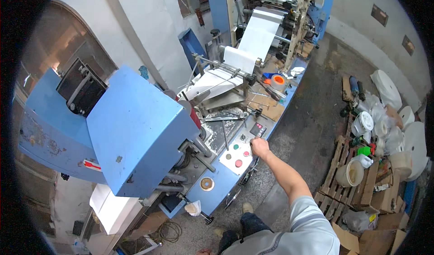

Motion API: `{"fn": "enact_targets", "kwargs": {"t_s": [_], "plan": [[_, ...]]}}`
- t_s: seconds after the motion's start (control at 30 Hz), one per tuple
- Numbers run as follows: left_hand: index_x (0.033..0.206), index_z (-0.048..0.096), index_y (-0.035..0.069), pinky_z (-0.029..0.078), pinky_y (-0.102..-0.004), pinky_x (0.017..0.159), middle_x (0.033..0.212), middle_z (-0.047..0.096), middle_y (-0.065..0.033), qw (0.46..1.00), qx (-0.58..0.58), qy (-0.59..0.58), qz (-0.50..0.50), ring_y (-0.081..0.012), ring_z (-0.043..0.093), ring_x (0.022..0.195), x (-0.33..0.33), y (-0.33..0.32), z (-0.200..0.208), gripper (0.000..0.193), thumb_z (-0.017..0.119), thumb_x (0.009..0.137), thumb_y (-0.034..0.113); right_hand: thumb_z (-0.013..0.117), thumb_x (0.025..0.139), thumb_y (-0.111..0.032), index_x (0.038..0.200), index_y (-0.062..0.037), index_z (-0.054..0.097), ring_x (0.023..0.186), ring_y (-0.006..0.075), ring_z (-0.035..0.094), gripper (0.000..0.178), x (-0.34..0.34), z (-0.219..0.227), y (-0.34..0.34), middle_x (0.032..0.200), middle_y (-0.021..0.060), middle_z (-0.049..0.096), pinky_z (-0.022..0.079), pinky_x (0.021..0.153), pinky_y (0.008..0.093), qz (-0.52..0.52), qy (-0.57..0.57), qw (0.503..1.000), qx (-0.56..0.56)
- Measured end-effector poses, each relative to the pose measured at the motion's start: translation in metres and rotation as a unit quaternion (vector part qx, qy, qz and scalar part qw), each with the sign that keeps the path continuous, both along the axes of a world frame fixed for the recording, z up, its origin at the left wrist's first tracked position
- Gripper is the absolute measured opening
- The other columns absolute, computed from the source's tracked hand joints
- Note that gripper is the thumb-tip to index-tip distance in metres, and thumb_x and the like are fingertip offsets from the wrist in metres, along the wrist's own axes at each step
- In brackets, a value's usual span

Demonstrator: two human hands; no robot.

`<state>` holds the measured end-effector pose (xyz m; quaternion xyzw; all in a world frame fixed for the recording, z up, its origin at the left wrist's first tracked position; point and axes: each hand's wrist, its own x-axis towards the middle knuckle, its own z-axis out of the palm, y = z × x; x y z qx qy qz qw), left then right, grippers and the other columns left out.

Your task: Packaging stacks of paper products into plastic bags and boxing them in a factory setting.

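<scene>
My right hand (259, 147) reaches out to the right edge of a white control panel (229, 161) on a blue machine. Its fingers are closed at the panel's edge, and whatever they grip is hidden beneath them. Close by on the panel sit a red button (238, 163), a green button (236, 147) and a small black selector switch (242, 137). A dark display unit (258, 129) lies just beyond the hand. Only a sliver of my left hand (205, 252) shows at the lower edge, with its fingers not readable.
White paper web (257, 38) runs over rollers at the back. A large blue housing (140, 128) stands at left. Tape rolls (277, 81) and tools lie on the machine bed. Along the right, a wooden pallet (332, 169) holds buckets, cartons and paper rolls.
</scene>
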<state>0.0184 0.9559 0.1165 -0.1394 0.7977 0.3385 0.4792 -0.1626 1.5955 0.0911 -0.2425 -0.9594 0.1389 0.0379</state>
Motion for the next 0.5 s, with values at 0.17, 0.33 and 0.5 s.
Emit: {"fn": "enact_targets", "kwargs": {"t_s": [0.17,0.33,0.5], "plan": [[0.111,0.070,0.004,0.053,-0.0380,0.079,0.101,0.071,-0.0116,0.998,0.025,-0.011,0.050,-0.0234,0.065,0.093,0.001,0.000,-0.004,0.032,0.061,0.091,0.028,0.058,0.081,-0.016,0.088,-0.0068,0.070,0.087,0.0362,0.068,0.017,-0.002,-0.005,0.002,0.095,0.0179,0.066,0.055,0.077,0.0471,0.018,0.007,1.000,0.009],[0.110,0.070,0.004,0.055,-0.0377,0.075,0.102,0.070,-0.0119,0.999,0.016,-0.008,0.033,-0.0230,0.065,0.091,0.002,-0.006,-0.007,0.029,0.061,0.091,0.024,0.058,0.081,-0.015,0.088,-0.0071,0.070,0.089,0.0358,0.068,0.016,-0.004,0.002,-0.004,0.095,0.0176,0.066,0.055,0.078,0.0468,0.021,0.001,1.000,-0.006],[0.110,0.071,0.005,0.056,-0.0378,0.077,0.102,0.070,-0.0122,0.996,0.066,0.005,0.065,-0.0238,0.066,0.092,0.006,-0.008,-0.011,0.028,0.061,0.091,0.023,0.058,0.082,-0.015,0.088,-0.0071,0.070,0.091,0.0360,0.067,0.016,-0.003,0.003,0.000,0.096,0.0170,0.066,0.055,0.080,0.0466,0.028,0.000,1.000,-0.004]]}}
